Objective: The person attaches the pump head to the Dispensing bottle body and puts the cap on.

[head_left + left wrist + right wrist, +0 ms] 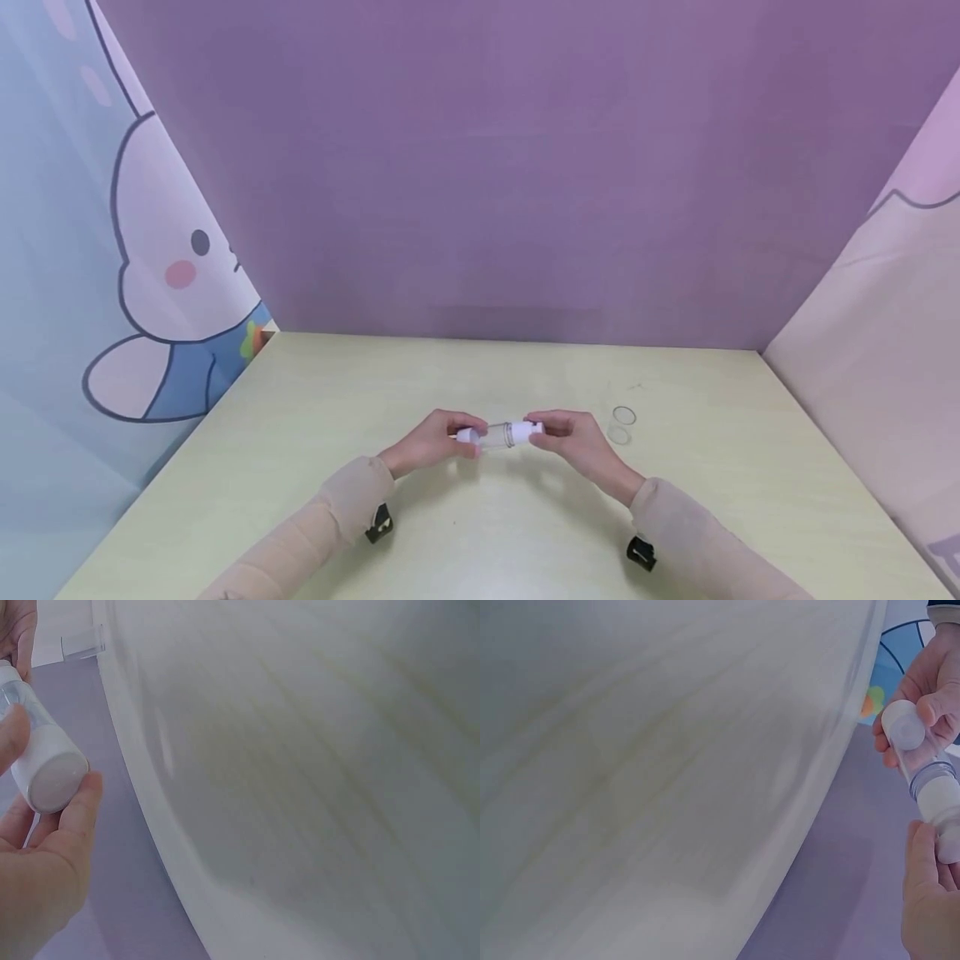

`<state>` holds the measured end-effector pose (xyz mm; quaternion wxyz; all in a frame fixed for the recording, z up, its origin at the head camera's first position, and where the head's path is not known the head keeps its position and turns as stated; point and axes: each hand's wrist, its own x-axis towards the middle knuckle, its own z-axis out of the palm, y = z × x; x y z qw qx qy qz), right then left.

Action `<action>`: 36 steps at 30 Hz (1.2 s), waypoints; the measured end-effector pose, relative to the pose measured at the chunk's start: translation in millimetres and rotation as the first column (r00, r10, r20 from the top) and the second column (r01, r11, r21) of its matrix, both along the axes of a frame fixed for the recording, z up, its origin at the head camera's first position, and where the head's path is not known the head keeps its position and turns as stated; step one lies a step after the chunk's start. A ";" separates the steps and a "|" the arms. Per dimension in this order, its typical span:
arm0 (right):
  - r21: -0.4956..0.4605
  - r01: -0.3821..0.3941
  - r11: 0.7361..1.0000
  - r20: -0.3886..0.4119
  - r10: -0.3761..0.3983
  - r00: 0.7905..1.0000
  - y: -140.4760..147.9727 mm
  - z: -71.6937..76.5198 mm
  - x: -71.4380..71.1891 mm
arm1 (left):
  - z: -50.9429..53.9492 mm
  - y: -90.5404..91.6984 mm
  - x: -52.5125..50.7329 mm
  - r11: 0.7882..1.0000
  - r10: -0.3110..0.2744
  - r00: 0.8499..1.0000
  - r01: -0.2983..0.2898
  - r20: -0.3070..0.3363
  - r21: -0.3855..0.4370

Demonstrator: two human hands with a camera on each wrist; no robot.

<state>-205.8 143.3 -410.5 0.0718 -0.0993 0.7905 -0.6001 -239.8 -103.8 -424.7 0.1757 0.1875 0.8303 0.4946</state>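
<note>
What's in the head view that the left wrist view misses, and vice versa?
Head only: the cartoon animal on the curtain, both sleeves and the black wrist devices.
Left wrist only: the round white end face of the bottle, seen nearly face-on.
Both: left hand and right hand holding that bottle, plus the clear cylinder.

Beige left sleeve [300, 533] is showing crosswise seams; beige right sleeve [708, 542] is matching; small black fitting [380, 528] is accompanying each.

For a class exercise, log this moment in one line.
left hand: grips bottle; right hand: grips opposite end; clear cylinder: on table
</note>
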 end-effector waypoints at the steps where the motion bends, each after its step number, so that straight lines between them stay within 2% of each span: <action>1: 0.001 0.001 1.000 0.000 -0.001 1.000 -0.2 0.0 0.3 | -0.5 0.0 -0.2 1.000 -0.001 1.000 0.001 -0.001 -0.001; 9: 0.001 -0.011 1.000 -0.004 0.011 1.000 -0.7 -2.7 1.6 | -3.9 -0.3 0.1 1.000 -0.008 1.000 0.008 -0.011 0.001; 16: -0.027 -0.003 1.000 -0.012 0.003 1.000 -1.7 -4.9 0.3 | -2.8 -1.5 0.8 1.000 -0.001 1.000 0.001 -0.015 0.000; 20: -0.063 -0.020 0.998 -0.013 0.019 1.000 -1.4 -4.6 0.3 | -1.4 -1.9 1.5 1.000 -0.002 1.000 0.002 -0.011 0.001; 25: -0.107 -0.066 0.992 0.028 0.069 0.997 -1.4 -3.4 1.2 | -1.5 -1.7 1.5 1.000 -0.001 1.000 0.001 -0.010 -0.004; 29: -0.090 -0.096 0.991 0.015 0.098 0.995 -1.5 -3.3 2.1 | -2.4 -0.5 0.6 1.000 0.001 1.000 -0.001 -0.013 -0.014; 36: -0.060 -0.093 0.994 -0.018 0.092 0.996 -2.3 -5.1 2.2 | -2.7 1.2 0.7 1.000 0.002 1.000 -0.002 -0.011 -0.014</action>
